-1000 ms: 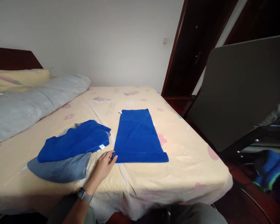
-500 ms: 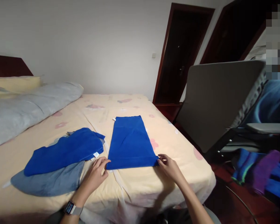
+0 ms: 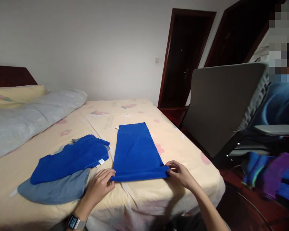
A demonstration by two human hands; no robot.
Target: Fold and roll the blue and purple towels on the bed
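A blue cloth [image 3: 136,147], much like a towel, lies as a long flat strip on the bed, with a small white tag at its far left corner. Its near edge is turned over into a narrow fold. At the left end of that fold my left hand [image 3: 102,184] pinches the cloth, a watch on its wrist. My right hand [image 3: 179,173] grips the right end between thumb and fingers. Left of my left hand, another blue cloth [image 3: 69,158] with a white tag lies rumpled over a grey-blue cloth [image 3: 55,189].
The bed [image 3: 192,163] has a patterned yellow sheet. A grey rolled quilt [image 3: 38,112] and a yellow pillow [image 3: 16,96] lie at the left. Beyond the bed's right edge stands a grey-backed chair [image 3: 223,106] with a person in it. Blue and purple items [image 3: 276,173] sit below.
The near edge of the blue cloth is rolled over slightly more, its right end raised a little. Both hands keep hold of its corners. The whole view has shifted slightly.
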